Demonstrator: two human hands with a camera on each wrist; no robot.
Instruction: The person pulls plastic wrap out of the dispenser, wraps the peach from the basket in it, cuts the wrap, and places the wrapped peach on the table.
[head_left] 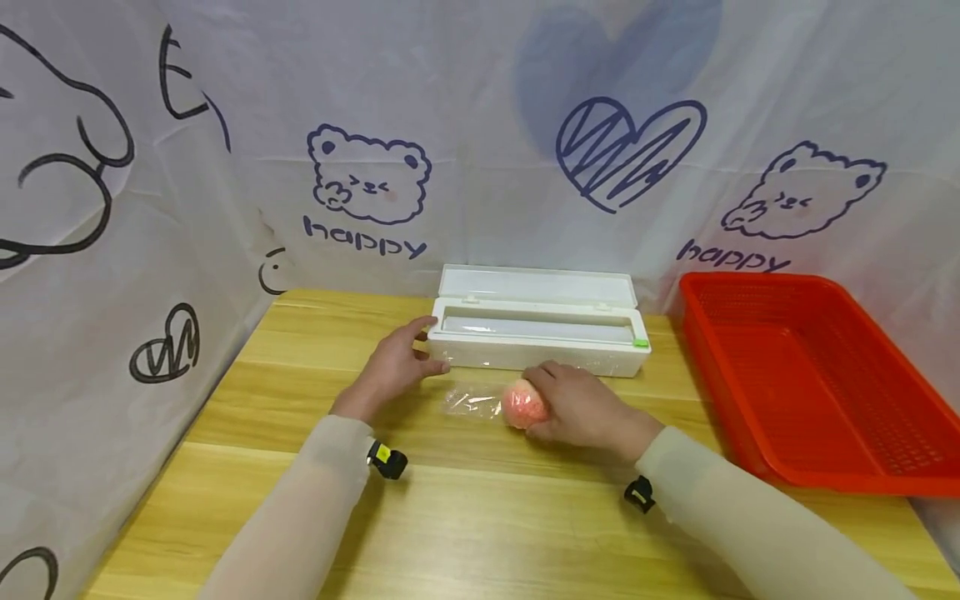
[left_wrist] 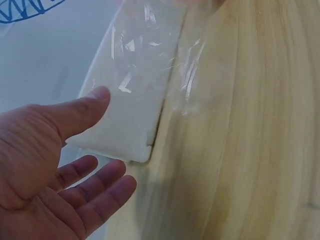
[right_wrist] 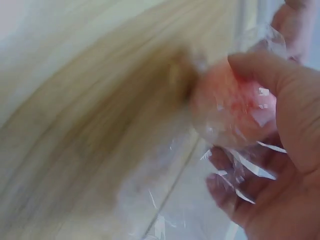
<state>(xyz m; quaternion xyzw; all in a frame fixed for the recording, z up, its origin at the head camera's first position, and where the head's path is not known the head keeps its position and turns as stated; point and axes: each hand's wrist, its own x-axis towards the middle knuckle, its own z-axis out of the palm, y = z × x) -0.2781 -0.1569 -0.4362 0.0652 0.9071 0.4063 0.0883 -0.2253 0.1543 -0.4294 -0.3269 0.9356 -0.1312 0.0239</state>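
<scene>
In the head view a pink round object wrapped in clear film sits in my right hand, its thumb and fingers curled around it. Clear film stretches left from it in front of a long white box with its lid raised. My left hand is at the box's left end, fingers spread. The left wrist view shows my left hand relaxed beside the box. In the right wrist view my right hand holds the pink object through the film.
A red plastic basket stands to the right on the wooden table. White cloth with printed drawings hangs behind and at the left. The raised lid leans up at the box's back edge.
</scene>
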